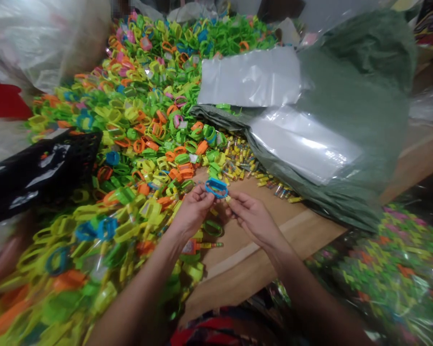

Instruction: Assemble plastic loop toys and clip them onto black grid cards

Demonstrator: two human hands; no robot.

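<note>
My left hand (197,205) pinches a blue plastic toy watch (216,187), a looped band, above the front part of the table. Close by on the right, my right hand (248,210) grips a small yellow-ended piece (228,198) at the band's side; most of it is hidden by my fingers. Under my hands lies a green band (213,228) on the brown tabletop (234,240). A thin multicoloured stick with an orange piece (190,247) rests near my left wrist.
A large heap of coloured bands (137,129) covers the table's left and back. Small yellow-capped tubes (240,156) lie beside a green sack (361,105) with silvery sheets (252,79). A black crate (43,168) stands left; a filled clear bag (393,274) sits lower right.
</note>
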